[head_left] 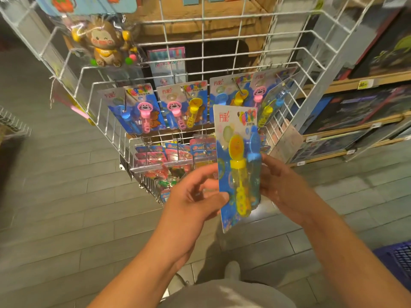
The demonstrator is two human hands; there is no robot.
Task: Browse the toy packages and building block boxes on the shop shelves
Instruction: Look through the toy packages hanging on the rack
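I hold a blue carded bubble-wand package (238,161) upright in front of a white wire display rack (222,54). It carries a yellow wand and a blue wand under clear plastic. My left hand (195,194) grips its lower left edge, thumb on the front. My right hand (280,181) clasps its right side from behind. Several like bubble-wand packages (184,105) hang on the rack's hooks just behind it. A brown monkey toy in a clear bag (104,41) hangs at the upper left.
Lower rack baskets hold small red and blue packets (164,154). Wooden shelves (360,83) on the right carry dark boxes. A blue basket (398,258) sits at the lower right. Grey plank floor (66,196) spreads to the left, and another wire rack (13,125) edges in there.
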